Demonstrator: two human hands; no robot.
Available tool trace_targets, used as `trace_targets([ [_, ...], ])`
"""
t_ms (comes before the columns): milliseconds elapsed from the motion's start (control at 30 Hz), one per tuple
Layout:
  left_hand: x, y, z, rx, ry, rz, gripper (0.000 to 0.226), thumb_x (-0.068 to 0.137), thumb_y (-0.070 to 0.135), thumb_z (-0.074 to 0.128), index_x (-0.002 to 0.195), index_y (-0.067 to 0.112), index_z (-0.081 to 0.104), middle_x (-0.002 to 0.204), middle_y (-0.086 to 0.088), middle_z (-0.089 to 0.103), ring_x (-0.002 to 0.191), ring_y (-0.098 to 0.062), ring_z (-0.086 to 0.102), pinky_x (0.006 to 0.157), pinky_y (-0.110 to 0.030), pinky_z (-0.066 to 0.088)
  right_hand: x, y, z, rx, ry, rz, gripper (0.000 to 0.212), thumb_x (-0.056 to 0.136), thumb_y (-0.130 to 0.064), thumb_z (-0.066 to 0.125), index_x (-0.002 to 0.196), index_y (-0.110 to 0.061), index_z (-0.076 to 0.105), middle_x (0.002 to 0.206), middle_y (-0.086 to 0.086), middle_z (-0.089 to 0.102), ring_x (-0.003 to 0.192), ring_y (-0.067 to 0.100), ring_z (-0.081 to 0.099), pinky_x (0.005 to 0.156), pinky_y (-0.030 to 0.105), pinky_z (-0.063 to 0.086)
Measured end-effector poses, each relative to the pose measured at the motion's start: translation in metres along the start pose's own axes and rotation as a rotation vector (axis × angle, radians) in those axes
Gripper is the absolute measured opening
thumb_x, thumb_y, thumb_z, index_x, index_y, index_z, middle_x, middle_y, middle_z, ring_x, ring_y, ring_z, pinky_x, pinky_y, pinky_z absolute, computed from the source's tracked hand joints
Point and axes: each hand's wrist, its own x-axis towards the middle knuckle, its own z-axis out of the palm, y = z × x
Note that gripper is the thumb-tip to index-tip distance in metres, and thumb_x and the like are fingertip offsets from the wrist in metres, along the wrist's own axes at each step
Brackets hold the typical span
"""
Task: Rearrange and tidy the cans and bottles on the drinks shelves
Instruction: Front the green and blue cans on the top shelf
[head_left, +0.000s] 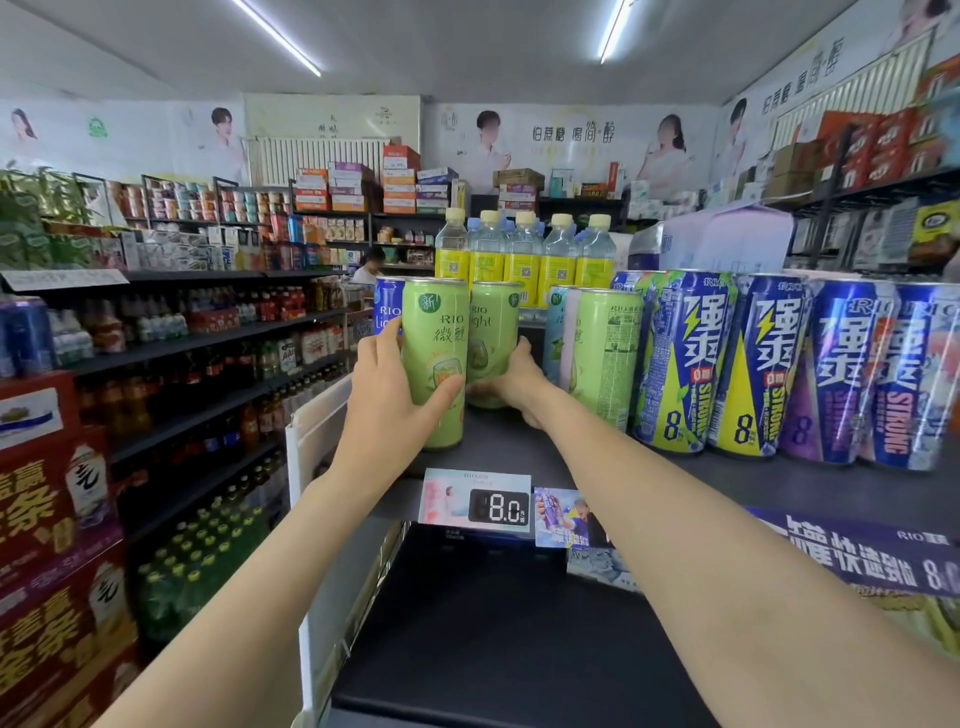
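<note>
Green cans are what both hands are on right now. Left hand (387, 384) is wrapped around the front green can (435, 358), thumb across the label and fingers round the far side, and the can stands upright near the front edge of the dark shelf (727, 473). Right hand (511, 382) is closed around the lower part of a second green can (492, 343), which sits just behind and to the right of the first one, also upright. Can't really tell if either can is lifted or still resting on the shelf.

Just past the left hand's fingertips there's a blue can (387, 306) peeking out from behind the front green one. To the right of the right hand stands another light green can (602, 353) with a pale teal one tucked against its left side, and further right from there a row of big blue and yellow cans (711, 364), packed side by side and touching. Beyond both hands, at the back, a cluster of clear bottles with yellow labels (524, 254) stands upright.

Below the wrists, a price tag (475, 501) reading 8.0 is clipped to the shelf's front edge, between the two forearms
</note>
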Motion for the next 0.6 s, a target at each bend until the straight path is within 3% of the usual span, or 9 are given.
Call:
trace_targets([
  [233,-0.003,0.006,-0.01,0.11,-0.085,-0.076,0.074,0.08,0.034,0.069,0.14,0.012,0.03,0.129,-0.008,0.041,0.113,-0.021,0.048,0.081,-0.024,0.035,-0.011,0.002,-0.003,-0.036,-0.056,0.012,0.106,0.069,-0.017,0.082,0.145,-0.006,0.009,0.139,0.014,0.043,0.126,0.03,0.044,0.107,0.045,0.036],
  [400,-0.006,0.004,-0.023,0.156,-0.218,-0.15,0.057,0.078,0.029,0.073,0.124,0.011,0.045,0.119,-0.004,0.059,0.092,-0.016,0.057,0.075,-0.025,0.04,-0.019,0.001,-0.012,-0.256,0.013,-0.012,0.048,0.085,-0.017,0.068,0.125,-0.003,0.046,0.126,0.015,0.054,0.115,0.03,0.051,0.097,0.037,0.045],
  [600,-0.012,0.002,-0.022,0.085,-0.199,-0.174,0.052,0.078,0.026,0.073,0.121,0.011,0.048,0.114,-0.002,0.061,0.091,-0.017,0.06,0.079,-0.027,0.043,-0.018,0.001,-0.01,-0.317,-0.014,-0.04,0.049,0.085,-0.02,0.069,0.126,-0.005,0.046,0.128,0.014,0.053,0.115,0.029,0.051,0.094,0.035,0.045],
])
